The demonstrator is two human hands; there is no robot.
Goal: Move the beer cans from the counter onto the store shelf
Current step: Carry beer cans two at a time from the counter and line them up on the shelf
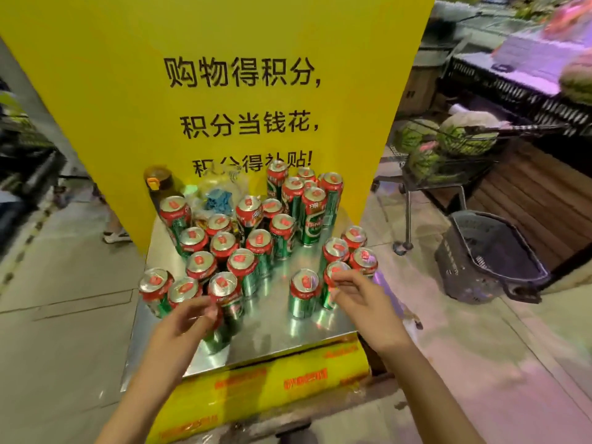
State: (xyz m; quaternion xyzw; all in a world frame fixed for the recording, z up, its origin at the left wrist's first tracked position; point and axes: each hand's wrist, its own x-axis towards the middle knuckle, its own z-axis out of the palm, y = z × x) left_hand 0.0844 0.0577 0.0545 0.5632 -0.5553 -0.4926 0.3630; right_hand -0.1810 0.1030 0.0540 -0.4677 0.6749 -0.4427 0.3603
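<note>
The beer cans stood upright on a shiny sheet-metal counter that mirrored their green bodies. Each can was a slim cylinder, green below, red around the shoulder, with a silver lid bearing a red tab sticker. They were crowded in a loose cluster on the left and centre, a taller stacked group sat against the yellow sign panel, and a small knot of four stood at the right edge.

The left hand reached over the front-left cans with fingers curled around the red shoulder of one can, whose green lower body showed beneath the palm; motion blur softened the fingertips. The right hand was at the front-right can, thumb and fingers pinching its rim and upper side. Just to its left stood a lone can, apart from both hands.

Behind the cans lay a crumpled clear plastic bag with something blue inside, beside a dark bottle with an orange-yellow cap. The counter's front was glossy yellow with red print. At right, a wire trolley held striped watermelons, and a dark perforated plastic basket sat on the pale tiled floor.
</note>
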